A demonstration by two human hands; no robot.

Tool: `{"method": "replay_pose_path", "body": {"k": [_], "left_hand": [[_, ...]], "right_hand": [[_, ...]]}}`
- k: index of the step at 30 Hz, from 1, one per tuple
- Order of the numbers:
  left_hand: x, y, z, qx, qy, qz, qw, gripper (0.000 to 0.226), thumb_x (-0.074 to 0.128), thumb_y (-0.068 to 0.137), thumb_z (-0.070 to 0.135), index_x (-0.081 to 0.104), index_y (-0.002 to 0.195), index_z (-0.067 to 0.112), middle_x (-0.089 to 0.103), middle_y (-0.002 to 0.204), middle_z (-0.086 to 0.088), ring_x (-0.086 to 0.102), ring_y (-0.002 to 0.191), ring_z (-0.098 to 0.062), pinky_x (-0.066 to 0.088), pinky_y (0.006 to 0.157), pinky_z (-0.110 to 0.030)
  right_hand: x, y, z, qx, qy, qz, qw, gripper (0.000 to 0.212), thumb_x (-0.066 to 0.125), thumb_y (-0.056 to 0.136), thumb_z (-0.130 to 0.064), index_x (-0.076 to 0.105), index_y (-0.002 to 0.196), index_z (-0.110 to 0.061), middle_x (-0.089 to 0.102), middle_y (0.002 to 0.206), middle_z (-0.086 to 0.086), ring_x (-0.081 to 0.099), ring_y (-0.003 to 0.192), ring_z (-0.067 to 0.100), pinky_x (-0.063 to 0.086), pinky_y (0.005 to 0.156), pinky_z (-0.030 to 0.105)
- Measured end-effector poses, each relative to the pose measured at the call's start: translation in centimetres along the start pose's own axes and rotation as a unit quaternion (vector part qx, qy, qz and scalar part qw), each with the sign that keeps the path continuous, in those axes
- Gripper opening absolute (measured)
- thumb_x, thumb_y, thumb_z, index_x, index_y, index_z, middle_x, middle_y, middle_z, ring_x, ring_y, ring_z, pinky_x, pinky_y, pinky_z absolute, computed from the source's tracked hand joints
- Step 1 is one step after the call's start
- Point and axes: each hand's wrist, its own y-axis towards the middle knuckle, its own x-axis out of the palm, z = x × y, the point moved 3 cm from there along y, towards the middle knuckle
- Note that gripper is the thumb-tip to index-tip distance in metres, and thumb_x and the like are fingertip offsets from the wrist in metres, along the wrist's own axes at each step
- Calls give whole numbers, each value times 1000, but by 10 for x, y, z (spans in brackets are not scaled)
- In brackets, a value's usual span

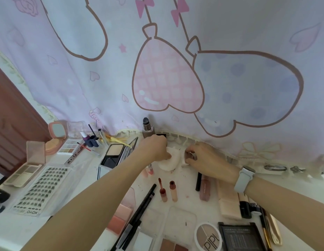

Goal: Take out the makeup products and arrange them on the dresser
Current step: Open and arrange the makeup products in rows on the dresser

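A: Head view, hand status?

B: Left hand [155, 147] rests on a white puff [171, 161] at the back of the worktop [81, 165], fingers curled down over its edge. Right hand [203, 156] pinches a small pale item at its fingertips; identity cannot be determined.

A: Location of makeup products?

B: Spread across the worktop. Lash tray [38, 189] at left, open powder compact [113, 153] beside the left forearm, two lip tints [168, 191] between the arms, round eyeshadow [208, 236] at the near edge
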Motion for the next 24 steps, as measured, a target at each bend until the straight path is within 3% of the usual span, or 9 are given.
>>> {"method": "replay_pose_path", "body": {"k": [3,7,9,12,16,19,24], "left_hand": [[4,-2,-1,42,26,-26,998,52,63,84,35,47,131,19,58,120,-2,53,110,-25,42,84,-35],[12,-3,1,100,56,-43,992,69,69,81,25,34,141,20,50,127,-2,46,119,-23,41,94,-38],[15,-4,-1,98,37,-35,994,66,70,80,24,38,138,17,53,124,-4,49,114,-22,45,90,-36],[17,-4,-3,85,47,-5,995,57,66,80,41,48,127,13,61,116,-4,56,105,-23,47,84,-35],[16,-2,-2,78,92,44,992,54,61,78,56,55,109,12,60,93,-1,59,89,-23,38,72,-31],[16,-2,0,80,91,62,991,45,63,77,56,48,85,14,44,79,2,51,76,-22,31,67,-31],[16,-5,-4,74,90,57,992,44,64,75,55,46,84,16,48,75,3,48,72,-20,31,66,-30]], "right_hand": [[1,-1,2,-14,8,-15,1000,8,55,84,-17,60,90,-18,54,95,0,45,86,11,32,68,21],[4,0,2,-23,28,-18,999,9,57,84,-15,59,92,-17,51,92,-2,43,83,8,31,63,15],[6,2,3,-23,35,-13,999,8,58,83,-15,59,91,-17,50,92,-3,44,81,7,31,62,12],[9,4,4,-17,37,-5,999,9,58,83,-17,59,92,-18,50,92,-3,42,77,1,31,61,11],[11,5,2,-12,37,-10,999,13,59,83,-19,58,96,-16,52,101,0,47,83,11,37,69,22],[11,7,1,-18,30,-10,999,13,59,82,-19,58,95,-16,54,102,0,48,83,12,37,70,21],[9,7,-1,-25,44,-24,998,12,59,82,-19,59,93,-16,56,101,-1,52,84,13,45,75,24]]}}
